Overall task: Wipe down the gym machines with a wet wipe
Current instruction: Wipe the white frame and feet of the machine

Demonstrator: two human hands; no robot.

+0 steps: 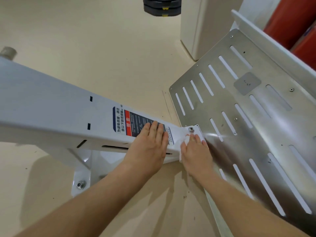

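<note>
Grips, two: left grip [148, 144] lies flat, fingers straight, on the white beam's [51, 100] one warning label [135, 120]; right grip [196, 153], fingers straight, presses one wet wipe [185, 141], mostly hidden beneath it, onto the beam's end.

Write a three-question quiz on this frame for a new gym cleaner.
1. Fill in: the right hand presses the wet wipe on the white beam, close to a ___.
2. The left hand lays its fingers on: A) the warning label B) the slotted plate C) the floor.
3. True or false: both hands touch the wipe.
Key: 1 bolt; 2 A; 3 false.
</note>
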